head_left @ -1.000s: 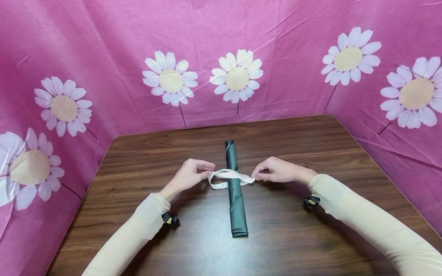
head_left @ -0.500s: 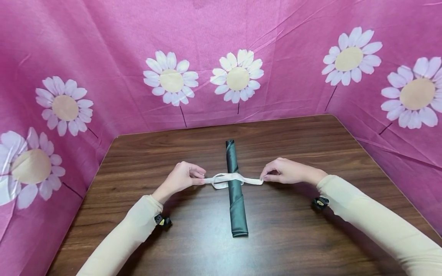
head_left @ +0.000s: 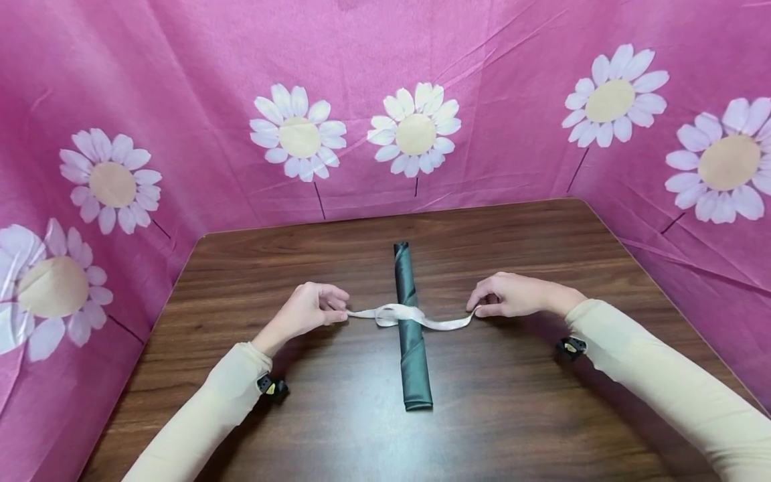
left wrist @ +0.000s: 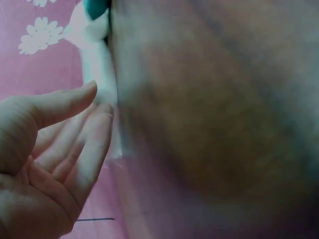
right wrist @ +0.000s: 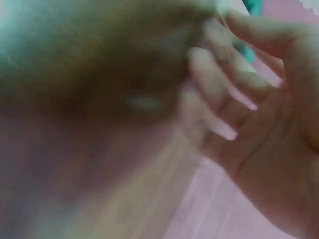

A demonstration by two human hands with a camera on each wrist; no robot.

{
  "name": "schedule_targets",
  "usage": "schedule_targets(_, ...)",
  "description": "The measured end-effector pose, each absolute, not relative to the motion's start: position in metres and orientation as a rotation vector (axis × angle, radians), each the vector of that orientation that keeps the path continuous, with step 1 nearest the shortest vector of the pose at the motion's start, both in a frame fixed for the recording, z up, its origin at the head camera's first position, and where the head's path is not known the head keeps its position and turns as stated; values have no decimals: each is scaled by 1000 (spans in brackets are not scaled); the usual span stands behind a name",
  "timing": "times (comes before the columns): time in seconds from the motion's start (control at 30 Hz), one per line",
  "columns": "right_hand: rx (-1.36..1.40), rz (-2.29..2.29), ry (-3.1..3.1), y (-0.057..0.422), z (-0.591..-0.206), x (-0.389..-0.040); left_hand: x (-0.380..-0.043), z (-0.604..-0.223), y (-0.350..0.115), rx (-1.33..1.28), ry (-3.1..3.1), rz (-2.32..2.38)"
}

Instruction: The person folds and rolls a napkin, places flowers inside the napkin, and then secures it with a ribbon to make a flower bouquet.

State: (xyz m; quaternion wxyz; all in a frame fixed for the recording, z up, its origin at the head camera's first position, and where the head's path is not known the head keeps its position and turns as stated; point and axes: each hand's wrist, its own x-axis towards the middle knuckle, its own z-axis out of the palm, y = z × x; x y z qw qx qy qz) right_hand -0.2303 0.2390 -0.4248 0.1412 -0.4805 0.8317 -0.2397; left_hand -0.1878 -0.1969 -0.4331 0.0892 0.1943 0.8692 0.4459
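A dark green, satiny rolled cloth (head_left: 415, 368) lies lengthwise on the wooden table. Around its middle passes a white ribbon (head_left: 446, 325), with a small loop left of centre and a tail to each side. My left hand (head_left: 301, 311) pinches the left tail between thumb and fingers; that ribbon (left wrist: 102, 67) runs up from the fingertips in the left wrist view. On the other side, my right hand (head_left: 512, 296) pinches the right tail's end, which sags slightly. In the right wrist view the right hand (right wrist: 264, 114) has thumb and index finger meeting at the top.
The brown wooden table (head_left: 253, 428) has a rounded far edge. A pink curtain (head_left: 361, 40) with white daisies hangs behind it and along both sides. Each sleeve cuff carries a small black wrist camera (head_left: 272, 387).
Both hands have moved apart, left hand leftward and right hand rightward, drawing out the ribbon's tails. The ribbon's loop has shrunk around the cloth, which has stayed in place.
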Motion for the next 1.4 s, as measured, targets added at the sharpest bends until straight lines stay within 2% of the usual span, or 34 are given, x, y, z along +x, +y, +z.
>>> schedule_targets(0.27, -1281, -694, 2443, 221, -409, -234, -194, -422, -181, 847, 2640, 1220)
schedule_targets(0.57, -1374, -646, 2422, 164, -428, -218, -186, -435, -145, 967, 2524, 1121)
schedule_targets(0.77, -1371, -680, 2406, 146, -434, -214, -184, -439, -135, 1013, 2543, 1104)
schedule_targets(1.4, -1375, -668, 2455, 169, -427, -224, -191, -437, -141, 990, 2554, 1052)
